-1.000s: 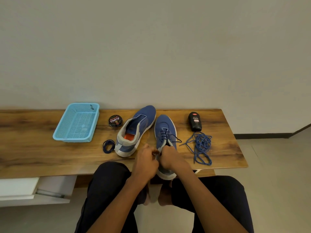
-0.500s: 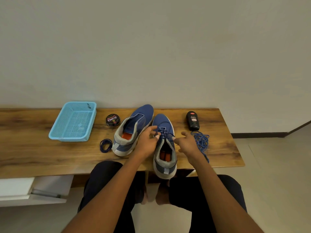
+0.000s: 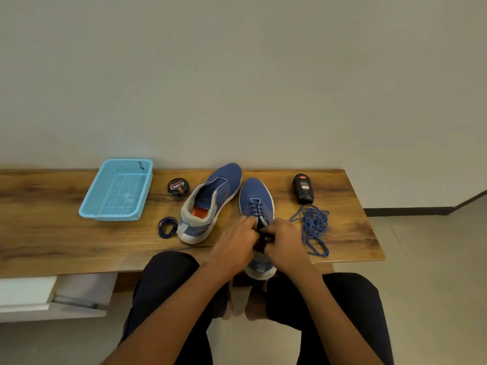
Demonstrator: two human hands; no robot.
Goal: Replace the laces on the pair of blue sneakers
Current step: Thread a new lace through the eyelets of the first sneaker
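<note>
Both hands have closed back in — left hand and right hand pinching the limp dark lace at the right sneaker's six-o'clock eyelets — best gripped near its stiff tips.

Single head view: looks forward and down over wooden bench, near; wall behind.

both hands back together, gripping dark lace

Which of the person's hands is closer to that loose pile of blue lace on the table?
Right. The right hand works just beside the loose blue lace, over the laced sneaker; the left hand sits across that shoe, farther away.
</note>
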